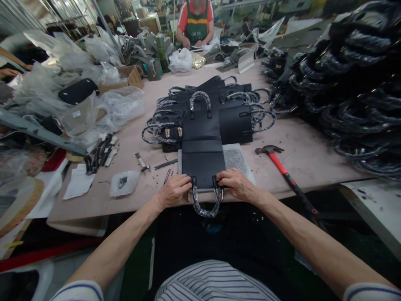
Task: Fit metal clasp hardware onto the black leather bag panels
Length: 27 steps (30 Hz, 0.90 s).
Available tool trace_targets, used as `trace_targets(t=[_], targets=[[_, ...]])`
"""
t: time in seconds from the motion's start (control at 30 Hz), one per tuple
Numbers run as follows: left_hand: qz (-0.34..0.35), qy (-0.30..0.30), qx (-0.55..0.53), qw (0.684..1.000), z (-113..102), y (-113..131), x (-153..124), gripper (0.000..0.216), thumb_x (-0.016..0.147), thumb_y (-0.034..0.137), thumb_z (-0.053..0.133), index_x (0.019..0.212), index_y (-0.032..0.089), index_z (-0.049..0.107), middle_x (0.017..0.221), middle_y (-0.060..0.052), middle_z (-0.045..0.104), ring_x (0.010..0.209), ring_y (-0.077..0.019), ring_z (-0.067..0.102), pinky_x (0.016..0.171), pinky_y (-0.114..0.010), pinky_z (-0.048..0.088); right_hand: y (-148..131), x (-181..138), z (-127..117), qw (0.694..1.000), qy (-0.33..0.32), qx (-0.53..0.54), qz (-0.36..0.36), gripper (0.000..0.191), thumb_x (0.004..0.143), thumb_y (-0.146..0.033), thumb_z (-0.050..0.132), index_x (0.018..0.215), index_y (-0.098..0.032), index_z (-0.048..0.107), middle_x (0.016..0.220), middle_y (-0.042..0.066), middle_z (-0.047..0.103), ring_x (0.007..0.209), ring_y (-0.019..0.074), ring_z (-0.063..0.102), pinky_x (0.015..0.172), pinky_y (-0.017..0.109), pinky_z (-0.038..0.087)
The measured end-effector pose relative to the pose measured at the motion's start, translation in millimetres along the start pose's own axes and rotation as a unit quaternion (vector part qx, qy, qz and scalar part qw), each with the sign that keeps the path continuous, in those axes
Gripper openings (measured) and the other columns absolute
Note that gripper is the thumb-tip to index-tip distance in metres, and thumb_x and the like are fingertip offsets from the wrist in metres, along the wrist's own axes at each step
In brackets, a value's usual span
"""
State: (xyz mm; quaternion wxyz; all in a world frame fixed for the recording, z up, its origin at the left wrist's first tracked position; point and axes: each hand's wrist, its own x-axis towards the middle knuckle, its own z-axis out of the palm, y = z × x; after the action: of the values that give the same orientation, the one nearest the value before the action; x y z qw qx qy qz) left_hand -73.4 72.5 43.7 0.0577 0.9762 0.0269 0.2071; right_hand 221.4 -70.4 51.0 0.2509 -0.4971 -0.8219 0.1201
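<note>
A flat black leather bag panel (202, 161) lies open on a grey stone slab (236, 159) at the table's near edge. It has a wrapped handle at each end; the near handle (205, 207) hangs over the edge. My left hand (173, 190) grips the panel's near left corner by the handle's left end, fingers curled. My right hand (237, 185) grips the near right corner by the handle's right end, fingers also curled.
A stack of black bag panels with handles (225, 106) lies behind. A red-handled hammer (283, 169) rests at the right. Small tools and metal parts (144, 163) lie left. A heap of wrapped handles (354, 83) fills the right. A person (196, 23) works at the far end.
</note>
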Motion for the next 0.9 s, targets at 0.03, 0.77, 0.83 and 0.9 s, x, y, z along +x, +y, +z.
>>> trace_targets(t=[0.03, 0.77, 0.83, 0.9], targets=[[-0.009, 0.007, -0.003, 1.000, 1, 2, 0, 0.031, 0.094, 0.005, 0.042, 0.104, 0.017, 0.068, 0.115, -0.012, 0.068, 0.111, -0.0228, 0.062, 0.096, -0.039, 0.055, -1, 0, 1, 1.000, 0.003, 0.003, 0.000, 0.035, 0.071, 0.004, 0.044, 0.086, -0.018, 0.066, 0.108, 0.007, 0.068, 0.096, 0.0203, 0.060, 0.086, 0.036, 0.038], [-0.123, 0.070, 0.006, 0.990, 22, 42, -6, 0.030, 0.094, 0.008, 0.046, 0.110, 0.020, 0.068, 0.112, -0.012, 0.068, 0.113, -0.0244, 0.060, 0.094, -0.044, 0.054, -15, -11, 30, 0.986, 0.153, -0.007, 0.059, 0.024, 0.086, -0.005, 0.047, 0.089, -0.020, 0.065, 0.112, 0.008, 0.065, 0.104, 0.0239, 0.054, 0.092, 0.043, 0.042], [-0.117, 0.067, 0.009, 0.991, 25, 38, -6, 0.031, 0.094, 0.008, 0.045, 0.113, 0.020, 0.067, 0.115, -0.013, 0.067, 0.115, -0.0248, 0.060, 0.097, -0.045, 0.055, -17, -11, 30, 0.985, 0.159, 0.008, 0.059, 0.025, 0.085, -0.004, 0.046, 0.092, -0.021, 0.064, 0.116, 0.009, 0.063, 0.109, 0.0249, 0.054, 0.095, 0.045, 0.044], [-0.108, 0.075, 0.010, 0.991, 27, 34, -6, 0.032, 0.094, 0.007, 0.045, 0.115, 0.019, 0.066, 0.117, -0.013, 0.067, 0.117, -0.0249, 0.060, 0.099, -0.046, 0.055, -18, -11, 31, 0.983, 0.169, 0.019, 0.062, 0.026, 0.085, -0.004, 0.046, 0.094, -0.021, 0.063, 0.117, 0.009, 0.063, 0.110, 0.0251, 0.054, 0.095, 0.046, 0.044]])
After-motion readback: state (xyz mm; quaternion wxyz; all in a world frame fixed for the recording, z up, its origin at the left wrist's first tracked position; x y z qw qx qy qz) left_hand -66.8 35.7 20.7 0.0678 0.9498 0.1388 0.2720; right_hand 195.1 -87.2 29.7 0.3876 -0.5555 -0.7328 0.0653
